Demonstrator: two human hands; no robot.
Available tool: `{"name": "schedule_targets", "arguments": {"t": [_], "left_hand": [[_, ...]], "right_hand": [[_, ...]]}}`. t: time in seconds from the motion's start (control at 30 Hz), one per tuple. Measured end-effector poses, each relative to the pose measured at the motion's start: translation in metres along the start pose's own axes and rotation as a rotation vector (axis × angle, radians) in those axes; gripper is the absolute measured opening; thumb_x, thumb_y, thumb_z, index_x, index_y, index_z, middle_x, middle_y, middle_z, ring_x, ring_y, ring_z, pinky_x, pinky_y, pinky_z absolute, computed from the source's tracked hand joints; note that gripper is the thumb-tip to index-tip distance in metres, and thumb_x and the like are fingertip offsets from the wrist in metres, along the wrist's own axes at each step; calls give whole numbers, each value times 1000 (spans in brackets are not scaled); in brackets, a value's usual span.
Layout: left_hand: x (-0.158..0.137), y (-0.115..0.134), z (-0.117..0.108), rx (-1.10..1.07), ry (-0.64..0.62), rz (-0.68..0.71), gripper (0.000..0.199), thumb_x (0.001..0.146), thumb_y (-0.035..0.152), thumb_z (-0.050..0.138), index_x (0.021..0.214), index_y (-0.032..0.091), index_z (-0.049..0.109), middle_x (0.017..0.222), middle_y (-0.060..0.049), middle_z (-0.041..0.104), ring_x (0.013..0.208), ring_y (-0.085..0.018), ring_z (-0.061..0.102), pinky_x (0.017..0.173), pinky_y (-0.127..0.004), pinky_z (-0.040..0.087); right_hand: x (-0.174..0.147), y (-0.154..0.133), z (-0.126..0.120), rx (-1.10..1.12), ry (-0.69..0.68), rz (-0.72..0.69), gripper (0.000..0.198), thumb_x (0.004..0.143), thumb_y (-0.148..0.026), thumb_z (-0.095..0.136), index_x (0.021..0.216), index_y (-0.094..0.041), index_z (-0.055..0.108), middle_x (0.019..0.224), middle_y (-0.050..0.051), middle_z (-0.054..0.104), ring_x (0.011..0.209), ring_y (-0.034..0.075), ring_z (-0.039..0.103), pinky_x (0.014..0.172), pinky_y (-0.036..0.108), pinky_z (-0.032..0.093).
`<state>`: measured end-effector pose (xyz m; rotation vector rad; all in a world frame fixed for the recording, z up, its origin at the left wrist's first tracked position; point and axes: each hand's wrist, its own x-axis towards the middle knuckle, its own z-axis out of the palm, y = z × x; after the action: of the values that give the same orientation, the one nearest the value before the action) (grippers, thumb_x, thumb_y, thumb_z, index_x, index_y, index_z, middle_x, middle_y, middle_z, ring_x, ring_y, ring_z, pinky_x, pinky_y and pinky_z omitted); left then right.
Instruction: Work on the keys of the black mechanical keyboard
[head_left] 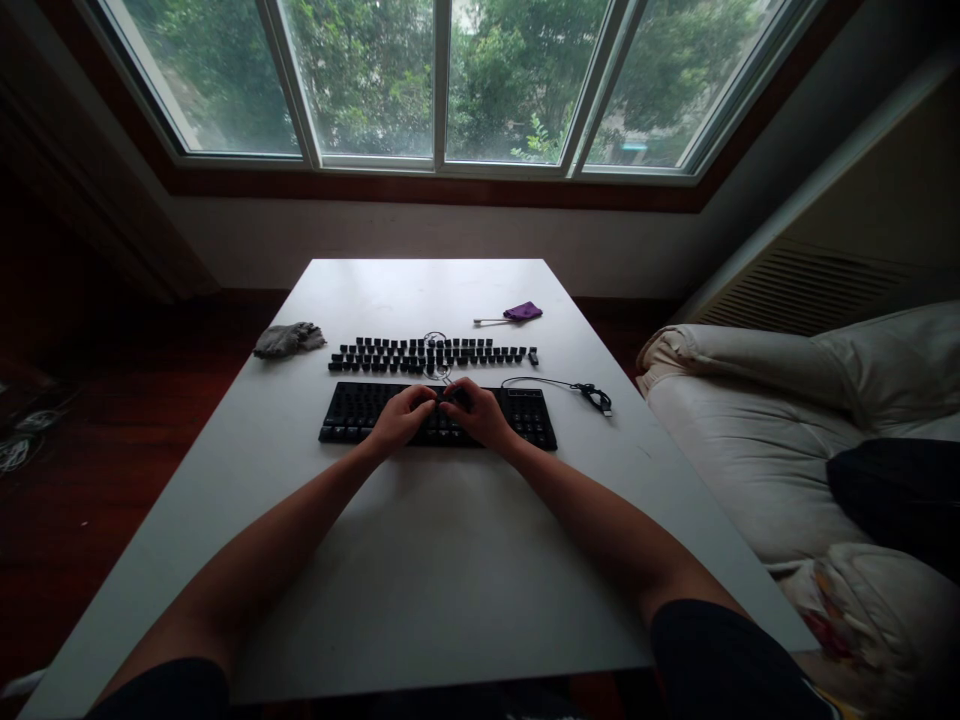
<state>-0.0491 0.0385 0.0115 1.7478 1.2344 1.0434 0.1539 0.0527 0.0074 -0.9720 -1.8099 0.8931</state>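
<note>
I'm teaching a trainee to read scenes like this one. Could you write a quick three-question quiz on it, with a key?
1. True or false: the left hand and the right hand are both at the keyboard.
2. Which thing lies on the white table to the left of the loose keys? a) purple pouch; b) crumpled grey cloth; c) coiled cable.
3. Fill in "nearer" or "farther": seen from the person, the loose keys lie ____ away than the keyboard.

Key: 1. True; 2. b; 3. farther.
</note>
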Motion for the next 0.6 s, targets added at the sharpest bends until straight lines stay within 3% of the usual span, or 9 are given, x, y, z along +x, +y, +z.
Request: {"name": "schedule_targets", "arguments": {"t": [0.6], "left_hand": [[-1,1,2,-46,31,2,27,91,40,58,102,19,70,99,-4,72,93,-20,65,88,-31,51]], "right_hand": [[1,1,-1,23,-33,-2,30,83,-41,69,106,-22,63,65,-5,51,57,13,43,57,25,36]]}}
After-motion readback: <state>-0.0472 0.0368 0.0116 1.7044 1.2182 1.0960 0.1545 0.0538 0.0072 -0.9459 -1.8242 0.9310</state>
